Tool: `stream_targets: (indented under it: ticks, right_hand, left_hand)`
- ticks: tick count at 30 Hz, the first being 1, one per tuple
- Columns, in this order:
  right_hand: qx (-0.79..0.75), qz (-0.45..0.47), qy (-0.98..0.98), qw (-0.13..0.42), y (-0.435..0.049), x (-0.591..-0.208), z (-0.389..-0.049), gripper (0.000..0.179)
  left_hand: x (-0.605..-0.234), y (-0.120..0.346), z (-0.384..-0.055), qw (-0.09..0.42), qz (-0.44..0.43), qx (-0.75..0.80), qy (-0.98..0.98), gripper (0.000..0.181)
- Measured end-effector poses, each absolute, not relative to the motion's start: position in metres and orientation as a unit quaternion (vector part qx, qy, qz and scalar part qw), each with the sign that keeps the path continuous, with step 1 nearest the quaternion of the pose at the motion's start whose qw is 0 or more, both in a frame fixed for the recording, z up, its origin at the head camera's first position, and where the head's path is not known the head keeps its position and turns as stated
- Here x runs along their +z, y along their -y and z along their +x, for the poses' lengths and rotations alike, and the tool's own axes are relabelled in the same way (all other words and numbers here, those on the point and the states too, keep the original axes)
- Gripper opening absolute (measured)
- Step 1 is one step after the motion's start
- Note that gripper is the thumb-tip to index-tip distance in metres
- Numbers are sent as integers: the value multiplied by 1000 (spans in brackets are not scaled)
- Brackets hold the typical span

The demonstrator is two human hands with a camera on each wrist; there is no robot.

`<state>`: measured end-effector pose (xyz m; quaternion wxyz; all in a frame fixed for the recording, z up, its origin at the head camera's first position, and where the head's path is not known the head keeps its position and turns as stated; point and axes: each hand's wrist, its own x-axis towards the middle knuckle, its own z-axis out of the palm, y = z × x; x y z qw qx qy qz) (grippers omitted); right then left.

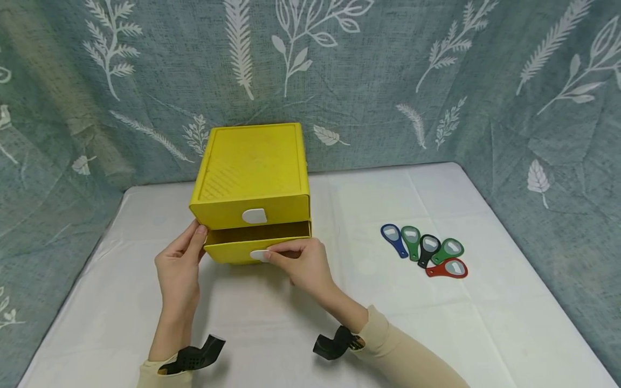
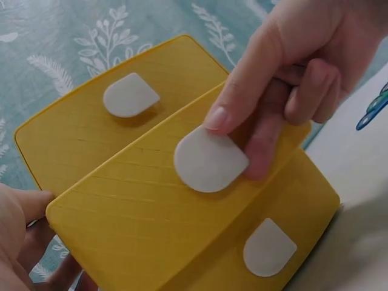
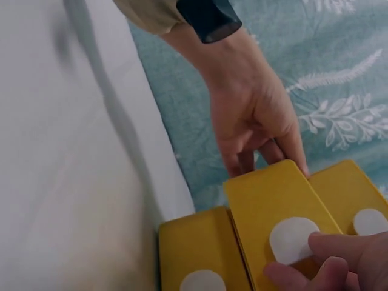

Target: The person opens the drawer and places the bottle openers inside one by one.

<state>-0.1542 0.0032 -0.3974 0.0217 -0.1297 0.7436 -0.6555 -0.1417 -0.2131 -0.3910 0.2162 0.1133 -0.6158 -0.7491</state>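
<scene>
A yellow drawer cabinet (image 1: 257, 161) with white tab knobs stands at the back of the table. Its middle drawer (image 2: 130, 206) is pulled partway out, and the head view shows a dark gap above its front panel. My right hand (image 1: 308, 267) pinches the white knob (image 2: 209, 160) of that drawer between thumb and fingers. At the cabinet's left side, my left hand (image 1: 178, 277) rests its fingertips near the front edge, the thumb touching by the drawer's corner. Above and below, the top drawer (image 2: 66, 139) and bottom drawer (image 2: 315, 194) sit farther back than the middle one.
Several small magnifying glasses lie together on the right of the white-covered table (image 1: 359, 334): a blue one (image 1: 402, 250), two green, a black one (image 1: 423, 262) and a red one (image 1: 435, 270). A leaf-patterned green curtain (image 1: 359, 81) hangs behind and beside the table.
</scene>
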Motion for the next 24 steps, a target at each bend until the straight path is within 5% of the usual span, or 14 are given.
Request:
stream_targets:
  ticks: [10, 17, 24]
  right_hand:
    - [-652, -139, -743, 49, -9, -400, -146, 6]
    - [-655, -144, -740, 59, -14, -377, -133, 8]
    - [-650, -148, -741, 81, -17, -397, -137, 7]
  left_hand:
    - [-376, 218, -147, 232, 110, -736, 626, 34]
    - [-365, 219, -149, 197, 108, -729, 647, 38]
    - [-359, 220, -148, 179, 92, -717, 668, 41]
